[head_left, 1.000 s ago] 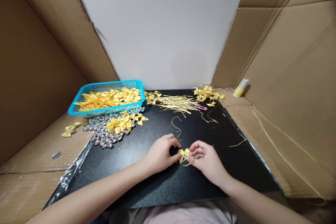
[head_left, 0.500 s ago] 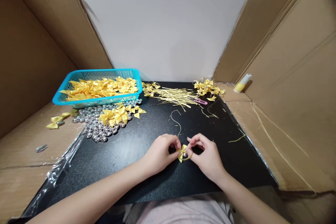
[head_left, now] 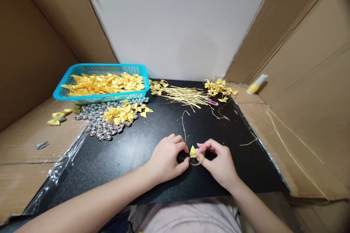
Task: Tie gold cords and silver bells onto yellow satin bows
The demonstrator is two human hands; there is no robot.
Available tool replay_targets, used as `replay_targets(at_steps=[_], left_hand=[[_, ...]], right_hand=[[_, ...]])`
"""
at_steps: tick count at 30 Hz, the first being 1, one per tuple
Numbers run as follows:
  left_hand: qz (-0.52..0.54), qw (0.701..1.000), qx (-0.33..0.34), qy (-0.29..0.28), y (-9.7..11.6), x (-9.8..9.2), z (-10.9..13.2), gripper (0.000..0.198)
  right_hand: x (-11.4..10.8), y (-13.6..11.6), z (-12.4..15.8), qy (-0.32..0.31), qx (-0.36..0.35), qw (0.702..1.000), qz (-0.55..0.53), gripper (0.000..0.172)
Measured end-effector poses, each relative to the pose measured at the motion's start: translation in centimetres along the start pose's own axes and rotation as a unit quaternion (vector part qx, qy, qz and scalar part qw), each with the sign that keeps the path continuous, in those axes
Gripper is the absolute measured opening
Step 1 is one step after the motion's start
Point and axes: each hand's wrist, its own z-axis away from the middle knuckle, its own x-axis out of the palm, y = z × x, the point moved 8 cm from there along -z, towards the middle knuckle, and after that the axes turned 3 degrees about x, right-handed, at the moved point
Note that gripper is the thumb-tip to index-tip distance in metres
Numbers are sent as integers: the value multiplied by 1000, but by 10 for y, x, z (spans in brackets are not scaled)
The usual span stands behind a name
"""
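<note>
A small yellow ribbon bow (head_left: 193, 151) is pinched between the thumb and fingers of my right hand (head_left: 218, 160), which partly cover it. From the bow a thin gold cord (head_left: 183, 127) curves in a loop to my left hand (head_left: 169, 157). The left thumb and fingertips are drawn together on that cord, just left of the bow, and its free end rises away over the black table top. A bit of silver shows at the bow beside the right fingertips. Both hands are low over the table.
A blue basket (head_left: 147, 80) of yellow bows stands at back left. Silver beads (head_left: 98, 131) and loose bows (head_left: 121, 114) lie before it. Cut gold cords (head_left: 186, 95), a pink snipper (head_left: 211, 102) and corded bows (head_left: 218, 86) lie behind. A white-yellow cone (head_left: 257, 84) stands right.
The bow has turned and passed from between both hands into my right fingers. My left fingers have let go of the bow and now pinch the cord. The view has tilted slightly.
</note>
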Motion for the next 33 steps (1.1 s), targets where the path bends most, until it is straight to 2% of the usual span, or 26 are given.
replay_targets(at_steps=[2,6,8,11,13,15,20,22,27,33], left_hand=[[-3,1000,0,-7,-1,3,0,22],[-27,999,-4,27,-5,0,-1,38],[-39,998,8,39,-3,-4,-1,36],[-60,998,7,28,1,-5,0,15],[-67,998,-7,10,3,-2,1,18],[-59,998,-19,-5,4,3,1,23],[-25,999,-38,9,-4,10,0,16],[-22,999,-31,15,-10,10,-3,14],[-46,998,-20,24,-23,5,-8,16],[-58,998,-3,20,-11,1,-5,21]], right_hand=[[-4,-1,5,8,6,1000,28,12],[-10,-1,23,9,29,995,100,12],[-16,-3,32,18,33,993,116,13],[-24,-11,36,22,22,994,105,12],[-27,-18,27,11,1,996,88,11],[-21,-23,9,-31,-14,997,71,10],[14,-20,-31,-226,7,972,58,9],[21,-19,-39,-256,9,965,53,9],[21,-2,-44,-228,74,971,14,10],[17,6,-42,-185,97,978,-7,11]])
